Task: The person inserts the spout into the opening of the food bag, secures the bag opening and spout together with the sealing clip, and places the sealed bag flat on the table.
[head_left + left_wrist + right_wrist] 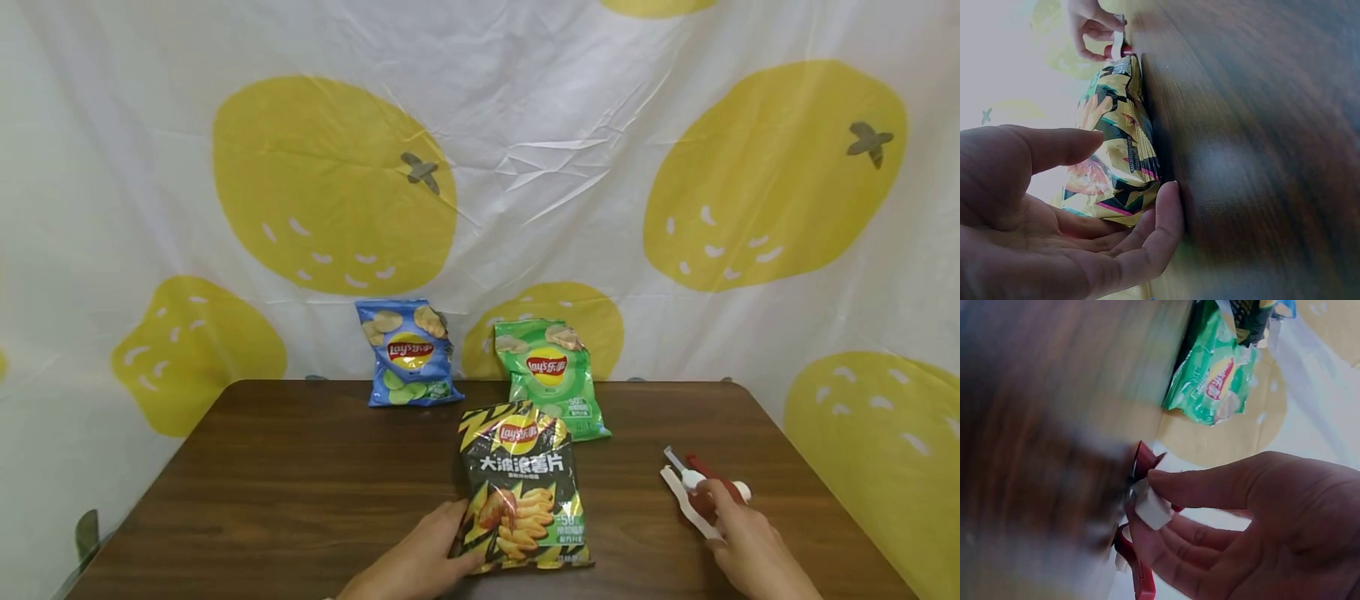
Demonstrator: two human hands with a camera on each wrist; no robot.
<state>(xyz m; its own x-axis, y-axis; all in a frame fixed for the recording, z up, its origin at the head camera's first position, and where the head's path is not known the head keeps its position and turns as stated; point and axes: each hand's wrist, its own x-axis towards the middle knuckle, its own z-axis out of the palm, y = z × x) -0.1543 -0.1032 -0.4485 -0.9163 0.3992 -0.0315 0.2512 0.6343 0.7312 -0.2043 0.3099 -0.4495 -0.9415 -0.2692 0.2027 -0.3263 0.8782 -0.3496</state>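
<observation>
A black-and-yellow chip bag (521,500) stands near the front middle of the table. My left hand (420,550) holds it at its lower left corner, the thumb in front and the fingers curved round the edge. In the left wrist view the thumb (1066,149) lies along the bag's printed face (1110,125). At the right, my right hand (757,542) reaches over a small group of red and white clips (686,500). Seen from the right wrist, the thumb and forefinger pinch a white block-shaped end (1152,509), with red clip parts (1141,575) beside it.
A blue chip bag (408,354) stands at the table's back edge. The green chip bag (551,375) leans to its right, partly covered by the black bag. Behind the brown table (300,483) hangs a white cloth (540,167) with yellow fruit prints.
</observation>
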